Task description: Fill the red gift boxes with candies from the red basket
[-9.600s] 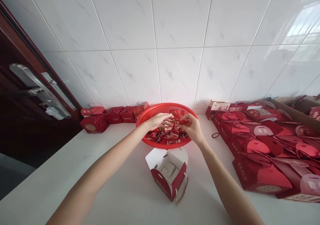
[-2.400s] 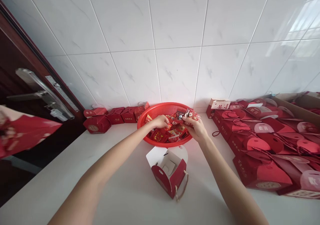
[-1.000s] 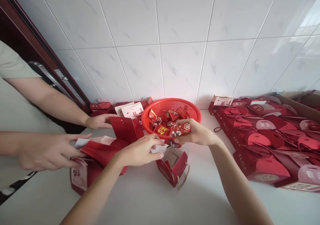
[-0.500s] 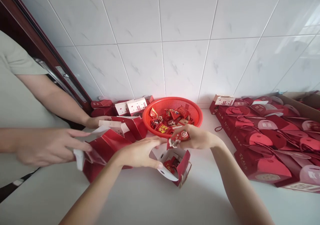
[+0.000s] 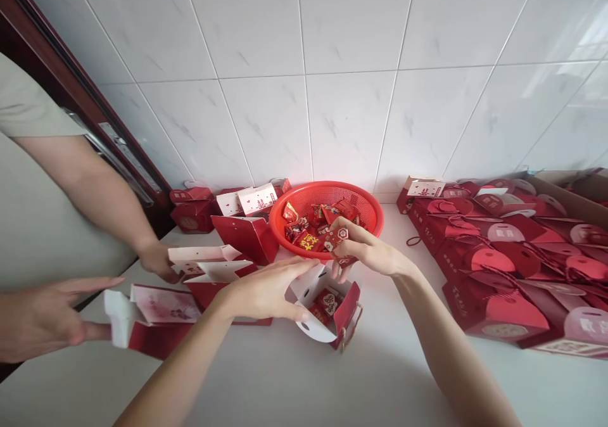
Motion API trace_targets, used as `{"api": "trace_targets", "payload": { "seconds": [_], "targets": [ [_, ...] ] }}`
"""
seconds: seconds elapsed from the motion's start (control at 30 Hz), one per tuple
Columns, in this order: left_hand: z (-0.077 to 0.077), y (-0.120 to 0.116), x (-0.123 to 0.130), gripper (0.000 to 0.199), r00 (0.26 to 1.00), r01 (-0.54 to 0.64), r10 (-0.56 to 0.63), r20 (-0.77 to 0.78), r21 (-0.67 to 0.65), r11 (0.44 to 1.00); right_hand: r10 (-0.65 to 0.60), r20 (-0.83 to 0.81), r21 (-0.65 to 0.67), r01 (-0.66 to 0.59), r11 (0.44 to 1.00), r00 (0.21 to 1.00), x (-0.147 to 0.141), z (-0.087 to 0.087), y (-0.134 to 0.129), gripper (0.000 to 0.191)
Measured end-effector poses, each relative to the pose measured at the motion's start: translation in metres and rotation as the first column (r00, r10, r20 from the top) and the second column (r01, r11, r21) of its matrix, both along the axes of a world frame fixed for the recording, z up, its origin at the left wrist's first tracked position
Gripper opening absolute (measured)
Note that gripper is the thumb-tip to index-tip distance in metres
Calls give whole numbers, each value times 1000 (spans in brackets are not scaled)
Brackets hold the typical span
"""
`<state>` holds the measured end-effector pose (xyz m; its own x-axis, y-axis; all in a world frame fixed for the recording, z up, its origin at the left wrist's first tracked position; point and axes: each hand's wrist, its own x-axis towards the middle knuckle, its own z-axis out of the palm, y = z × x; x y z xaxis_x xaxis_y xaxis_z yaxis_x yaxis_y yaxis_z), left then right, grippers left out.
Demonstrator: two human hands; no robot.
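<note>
An open red candy box (image 5: 349, 306) with white inner flaps and a cord handle stands in front of me. Wrapped candies (image 5: 327, 303) lie inside it. My left hand (image 5: 266, 291) holds the box at its left side, thumb against the near white flap and fingers stretched along the far side. Between the fingers of my right hand (image 5: 373, 249) is a red candy packet (image 5: 336, 237) with a pale flower print. That hand is above the box's far edge, by the near rim of a red plastic basket (image 5: 327, 187) containing many wrapped candies.
At left, a co-worker's hands (image 5: 42, 322) are at open red boxes (image 5: 161, 338). More open boxes (image 5: 247, 237) stand left of the basket. Closed red boxes (image 5: 498, 275) with cords fill the right side, near a cardboard carton (image 5: 555, 186). A tiled wall (image 5: 351, 129) rises behind.
My right hand has turned and risen slightly with a packet in it. A flower-printed packet now shows inside the box. The co-worker's hands have moved left, and the near red box has shifted left.
</note>
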<state>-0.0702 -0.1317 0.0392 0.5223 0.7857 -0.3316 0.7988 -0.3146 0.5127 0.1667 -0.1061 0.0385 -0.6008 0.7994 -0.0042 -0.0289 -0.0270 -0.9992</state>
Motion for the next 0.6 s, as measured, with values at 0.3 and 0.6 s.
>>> {"api": "trace_targets", "payload": {
  "seconds": [0.3, 0.6],
  "targets": [
    [1, -3, 4, 95, 1000, -16, 17, -24, 31, 999, 210, 473, 327, -392, 860, 856, 3, -8, 1, 22],
    [7, -14, 6, 87, 1000, -17, 19, -23, 74, 997, 248, 636, 274, -515, 812, 730, 12, -1, -2, 24]
  ]
}}
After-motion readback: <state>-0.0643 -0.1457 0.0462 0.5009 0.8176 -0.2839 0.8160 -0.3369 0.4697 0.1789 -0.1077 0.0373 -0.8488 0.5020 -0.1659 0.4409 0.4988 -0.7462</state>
